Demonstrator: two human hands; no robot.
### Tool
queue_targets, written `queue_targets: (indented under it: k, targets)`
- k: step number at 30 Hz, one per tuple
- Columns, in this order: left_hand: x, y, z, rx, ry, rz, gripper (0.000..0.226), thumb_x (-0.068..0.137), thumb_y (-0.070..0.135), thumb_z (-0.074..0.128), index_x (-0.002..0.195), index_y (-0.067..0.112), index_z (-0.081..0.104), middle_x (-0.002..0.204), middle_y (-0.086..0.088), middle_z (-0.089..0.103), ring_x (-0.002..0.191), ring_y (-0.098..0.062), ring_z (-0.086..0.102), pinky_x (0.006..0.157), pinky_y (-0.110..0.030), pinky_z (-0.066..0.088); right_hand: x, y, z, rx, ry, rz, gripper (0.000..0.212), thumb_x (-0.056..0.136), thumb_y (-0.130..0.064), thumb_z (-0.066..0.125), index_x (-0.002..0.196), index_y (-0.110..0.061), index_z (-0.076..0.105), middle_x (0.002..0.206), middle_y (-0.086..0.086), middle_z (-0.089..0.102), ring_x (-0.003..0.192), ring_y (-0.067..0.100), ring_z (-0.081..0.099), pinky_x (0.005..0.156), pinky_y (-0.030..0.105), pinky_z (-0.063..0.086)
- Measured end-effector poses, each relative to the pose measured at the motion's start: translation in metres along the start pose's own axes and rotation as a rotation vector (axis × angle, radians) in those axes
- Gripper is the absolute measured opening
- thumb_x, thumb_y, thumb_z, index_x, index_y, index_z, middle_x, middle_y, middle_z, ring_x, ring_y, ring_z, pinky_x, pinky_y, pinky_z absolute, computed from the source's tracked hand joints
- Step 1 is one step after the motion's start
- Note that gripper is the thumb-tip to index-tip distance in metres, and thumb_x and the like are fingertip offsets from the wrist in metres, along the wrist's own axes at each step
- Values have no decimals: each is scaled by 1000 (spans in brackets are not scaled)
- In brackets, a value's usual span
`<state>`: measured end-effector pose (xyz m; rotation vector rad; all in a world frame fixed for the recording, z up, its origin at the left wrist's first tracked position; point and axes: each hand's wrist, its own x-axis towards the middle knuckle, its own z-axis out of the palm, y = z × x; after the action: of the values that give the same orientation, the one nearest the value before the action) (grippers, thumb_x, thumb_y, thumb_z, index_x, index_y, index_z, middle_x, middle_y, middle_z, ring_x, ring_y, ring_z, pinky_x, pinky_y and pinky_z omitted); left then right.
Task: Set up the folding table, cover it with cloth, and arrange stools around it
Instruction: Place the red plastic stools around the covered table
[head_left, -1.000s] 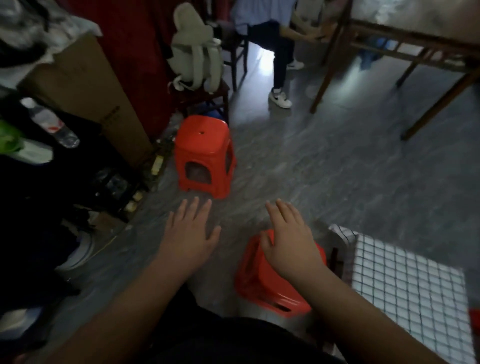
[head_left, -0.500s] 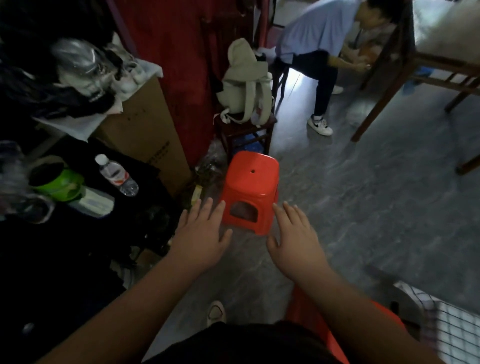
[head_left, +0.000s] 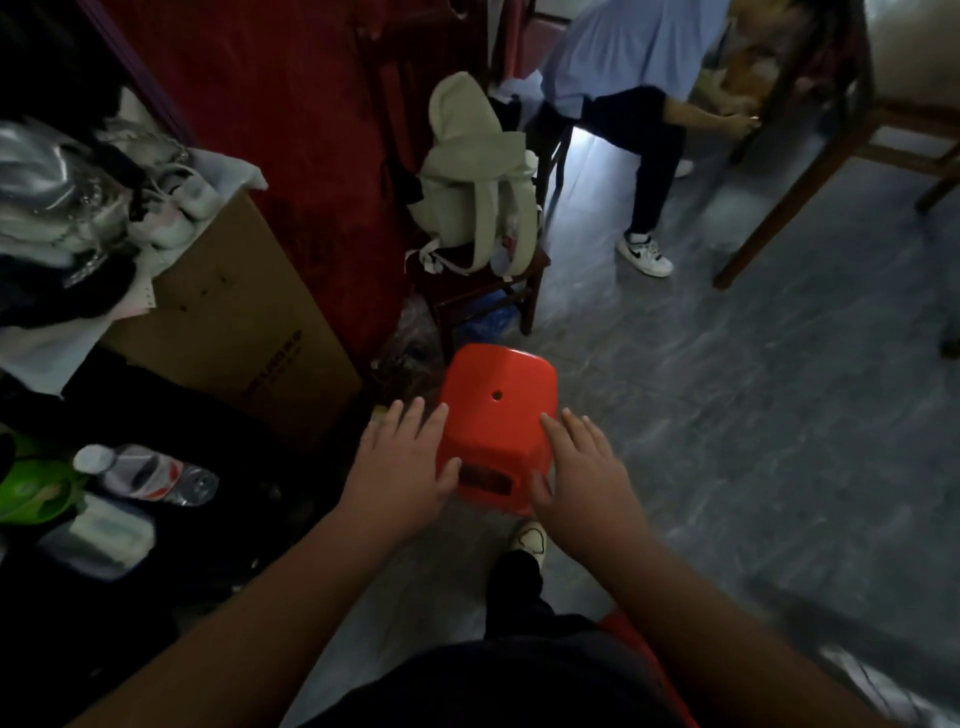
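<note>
**Item:** red plastic stool (head_left: 498, 410), upright on the grey floor (head_left: 727, 441), just in front of a wooden chair (head_left: 485, 288) bearing a pale backpack (head_left: 475, 187).

**Handling (judged):** light, stiff and smooth-sided. It is best taken by two opposite sides under the seat rim.

**Hands:** left hand (head_left: 402, 478) and right hand (head_left: 582, 478) are held at either side, fingers straight and slightly spread, nothing gripped. Contact cannot be told.

**Nearby:** a cardboard box (head_left: 228, 322) is set to the left, and a water bottle (head_left: 150, 475) is laid beyond.

I see an orange-red stool (head_left: 497, 410) on the grey streaked floor (head_left: 753, 441). A pale beige backpack (head_left: 475, 182) sits beside a dark red curtain (head_left: 291, 130).
</note>
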<state>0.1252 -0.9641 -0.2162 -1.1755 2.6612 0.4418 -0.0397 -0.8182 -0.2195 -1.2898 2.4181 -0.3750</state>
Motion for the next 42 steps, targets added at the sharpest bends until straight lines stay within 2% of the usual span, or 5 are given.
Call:
queue_targets:
  k: [16, 21, 28, 35, 42]
  targets:
    - [318, -36, 135, -357, -335, -313, 89, 92, 47, 61, 159, 27, 5, 166, -6, 12, 151, -26, 15, 121, -44, 20, 291, 133, 147, 208, -334, 359, 79, 92, -33, 58, 159, -22, 18, 164, 8, 23, 149, 27, 23, 120, 46, 27]
    - [395, -68, 237, -456, -446, -435, 97, 85, 52, 69, 157, 31, 9, 154, -7, 38, 136, -29, 44, 109, -47, 41, 333, 179, 248, 376, -283, 605, 97, 84, -41, 74, 159, -24, 13, 158, 10, 30, 141, 32, 38, 115, 51, 35]
    - [420, -85, 311, -656, -358, -533, 121, 80, 31, 81, 156, 32, -12, 162, -1, 21, 144, -23, 32, 109, -31, 27, 349, 202, 317, 510, -307, 829, 117, 85, -41, 76, 159, -26, -14, 159, 14, 31, 139, 34, 43, 113, 50, 39]
    - [415, -80, 279, -508, -399, -428, 118, 84, 37, 76, 156, 29, -17, 156, -10, 37, 134, -30, 47, 108, -38, 38, 351, 185, 285, 499, -234, 841, 109, 87, -37, 75, 161, -21, -5, 156, 13, 37, 138, 31, 44, 113, 44, 38]
    - [383, -61, 142, -424, -327, -360, 115, 83, 48, 74, 154, 40, -16, 146, -17, 36, 125, -34, 52, 104, -45, 43, 327, 124, 156, 454, -134, 708, 101, 93, -39, 66, 160, -27, -7, 154, 12, 34, 133, 31, 46, 107, 43, 39]
